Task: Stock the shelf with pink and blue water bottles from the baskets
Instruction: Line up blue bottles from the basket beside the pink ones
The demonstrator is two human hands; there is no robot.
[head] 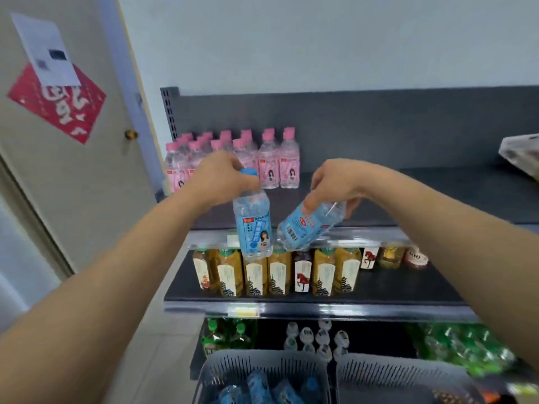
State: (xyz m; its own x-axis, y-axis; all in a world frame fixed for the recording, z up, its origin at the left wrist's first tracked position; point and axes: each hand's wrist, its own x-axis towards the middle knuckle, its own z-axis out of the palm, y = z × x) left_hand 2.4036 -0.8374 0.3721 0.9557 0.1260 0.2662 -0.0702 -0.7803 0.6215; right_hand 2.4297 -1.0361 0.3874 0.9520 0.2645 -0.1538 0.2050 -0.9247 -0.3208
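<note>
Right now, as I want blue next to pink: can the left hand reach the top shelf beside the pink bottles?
Probably yes. The left hand holds its blue bottle upright in front of the pink bottles, and the top shelf right of them is bare.

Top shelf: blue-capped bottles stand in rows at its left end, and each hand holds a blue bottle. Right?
No: the head view shows those rowed bottles are pink-capped; left hand holds the upright blue bottle, right hand the tilted blue bottle.
</note>
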